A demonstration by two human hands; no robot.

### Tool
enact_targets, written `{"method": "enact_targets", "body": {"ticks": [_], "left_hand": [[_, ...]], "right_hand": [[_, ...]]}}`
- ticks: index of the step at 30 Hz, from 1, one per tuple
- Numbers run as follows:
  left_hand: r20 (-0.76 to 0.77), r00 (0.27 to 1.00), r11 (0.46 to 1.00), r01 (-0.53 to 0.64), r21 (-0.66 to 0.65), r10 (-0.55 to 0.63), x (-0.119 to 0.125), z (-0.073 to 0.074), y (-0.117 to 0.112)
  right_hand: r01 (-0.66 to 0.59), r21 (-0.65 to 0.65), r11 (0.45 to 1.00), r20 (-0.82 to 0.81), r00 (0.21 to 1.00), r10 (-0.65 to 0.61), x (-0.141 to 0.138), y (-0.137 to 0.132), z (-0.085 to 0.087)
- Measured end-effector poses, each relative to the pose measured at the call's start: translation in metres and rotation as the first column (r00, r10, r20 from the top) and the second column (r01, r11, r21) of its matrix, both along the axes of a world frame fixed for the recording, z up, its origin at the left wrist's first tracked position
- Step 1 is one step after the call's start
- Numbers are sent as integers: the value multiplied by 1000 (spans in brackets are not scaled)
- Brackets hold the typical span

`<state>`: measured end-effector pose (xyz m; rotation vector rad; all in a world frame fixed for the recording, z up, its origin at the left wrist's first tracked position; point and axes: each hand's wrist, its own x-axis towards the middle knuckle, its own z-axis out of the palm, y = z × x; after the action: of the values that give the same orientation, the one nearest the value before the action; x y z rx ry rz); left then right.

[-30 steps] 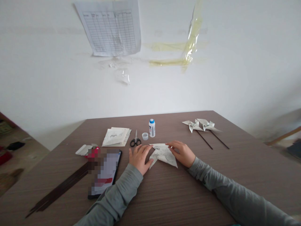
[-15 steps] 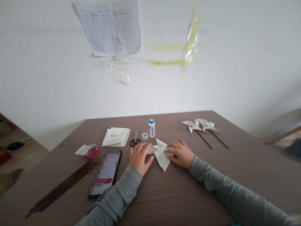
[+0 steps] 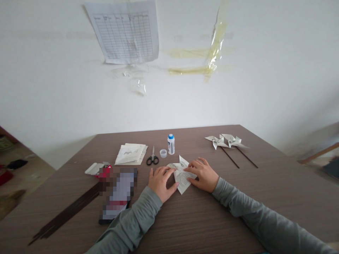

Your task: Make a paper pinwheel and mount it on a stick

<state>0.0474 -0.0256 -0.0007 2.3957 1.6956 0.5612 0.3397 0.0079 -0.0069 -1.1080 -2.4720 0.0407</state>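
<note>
A piece of printed paper [image 3: 183, 180] with cut, pointed corners lies on the table between my two hands. My left hand [image 3: 162, 183] is open, thumb and forefinger spread apart, with its fingertips touching the paper's left side. From the right, my right hand [image 3: 205, 175] rests its slightly bent fingers on the paper, the thumb apart from them at its right edge. Part of the sheet is hidden under the fingers. Just beyond stand a white glue bottle [image 3: 171, 145] with a blue cap and a small clear cup [image 3: 163, 153]. Black-handled scissors [image 3: 152, 159] lie beside the cup.
Paper squares [image 3: 131, 154] are stacked at the back left. Near them are an open red and white box [image 3: 105, 170], a phone [image 3: 116, 201] and a bundle of dark sticks [image 3: 69, 211]. Two paper pinwheels [image 3: 218, 141] on sticks lie at the right. Behind the table is a wall.
The paper has turned a little, its top point shifting right and its lower point left. My left hand has moved slightly right and nearer to me; my right hand has barely moved.
</note>
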Motion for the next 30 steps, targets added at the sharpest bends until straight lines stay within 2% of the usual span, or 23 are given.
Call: {"method": "enact_targets", "body": {"ticks": [7, 13, 17, 24, 30], "left_hand": [[-6, 1000, 998, 22, -60, -22, 0, 15, -2], [-16, 1000, 997, 11, -77, -12, 1, 23, -4], [-23, 1000, 997, 6, -71, -8, 2, 19, -3], [-86, 996, 999, -9, -40, 5, 2, -2, 4], [-123, 992, 998, -18, -66, 9, 1, 6, 1]], "right_hand": [[-53, 90, 995, 14, 999, 52, -5, 2, -7], [-2, 16, 1000, 77, 997, 1, -10, -2, -2], [33, -67, 997, 84, 996, -27, -13, -4, 4], [100, -210, 973, 3, 995, -101, -15, -2, 5], [128, -209, 969, -52, 989, -141, -13, -1, -2]]}}
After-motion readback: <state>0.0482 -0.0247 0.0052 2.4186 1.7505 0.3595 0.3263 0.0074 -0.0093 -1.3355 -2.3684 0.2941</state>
